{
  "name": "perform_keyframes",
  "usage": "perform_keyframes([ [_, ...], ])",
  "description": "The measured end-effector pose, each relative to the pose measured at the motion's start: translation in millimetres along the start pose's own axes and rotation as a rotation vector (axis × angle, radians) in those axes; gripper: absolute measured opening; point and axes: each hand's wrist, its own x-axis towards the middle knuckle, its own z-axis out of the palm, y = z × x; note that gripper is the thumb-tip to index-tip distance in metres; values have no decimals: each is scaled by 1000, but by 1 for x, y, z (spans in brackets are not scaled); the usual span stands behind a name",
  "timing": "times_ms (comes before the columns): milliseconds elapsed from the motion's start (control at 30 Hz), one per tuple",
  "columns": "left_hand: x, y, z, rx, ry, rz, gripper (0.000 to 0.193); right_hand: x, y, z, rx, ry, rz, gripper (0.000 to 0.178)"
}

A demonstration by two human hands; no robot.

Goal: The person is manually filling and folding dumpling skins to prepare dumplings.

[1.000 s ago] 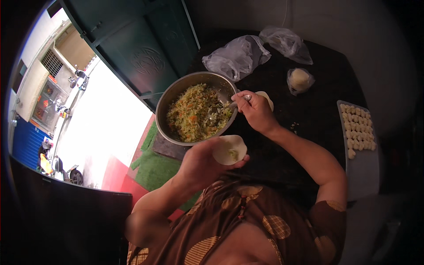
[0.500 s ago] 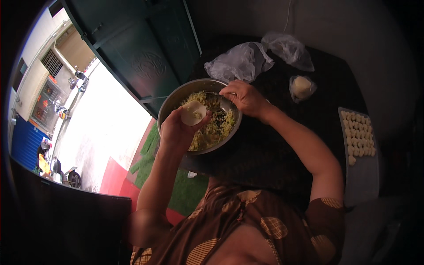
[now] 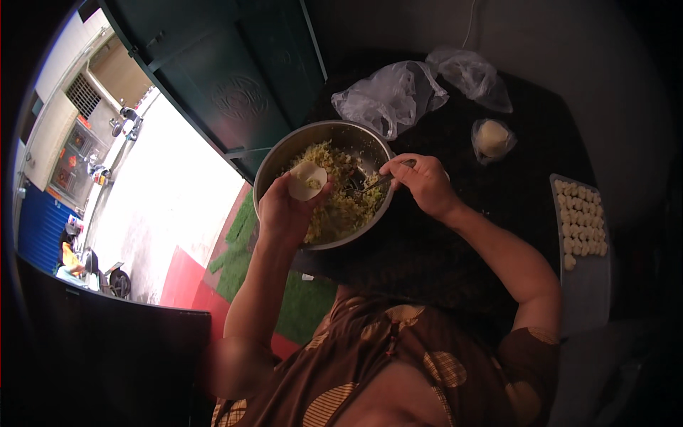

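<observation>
A round, pale dumpling wrapper [image 3: 301,186] with a small dab of filling lies in my left hand [image 3: 283,213], whose fingers curl round its edge. Beneath that hand stands a wide metal bowl [image 3: 263,158] of chopped yellow-green filling [image 3: 341,217]. At the bowl's right rim, my right hand [image 3: 425,183] grips the handle of a metal spoon [image 3: 377,183]. The spoon's head dips into the filling, partly hidden by it.
Crumpled plastic bags [image 3: 391,96] lie at the back of the dark table [image 3: 455,249]. A wrapped ball of dough [image 3: 492,139] sits to their right. Rows of small dumplings fill the far part of a tray [image 3: 585,302] at the right. A green door [image 3: 235,78] stands beyond the bowl.
My right hand has moved right and slightly nearer, and the spoon now slants into the filling from the right rim. My left hand has barely moved, still holding the wrapper.
</observation>
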Motion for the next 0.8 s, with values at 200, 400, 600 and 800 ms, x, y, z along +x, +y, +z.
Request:
perform_keyframes([
  [200, 7, -2, -11, -5, -1, -3, 37, -4, -10, -9, 304, 159, 272, 21],
  [400, -1, -4, 5, 25, 144, -22, 37, -7, -27, -22, 339, 233, 235, 20],
  [600, -6, -7, 12, -34, 76, -119, 35, -4, -58, -6, 233, 256, 105, 22],
  [800, -11, -11, 19, -41, 49, -85, 34, -19, -57, 17, -508, 31, -679, 17],
])
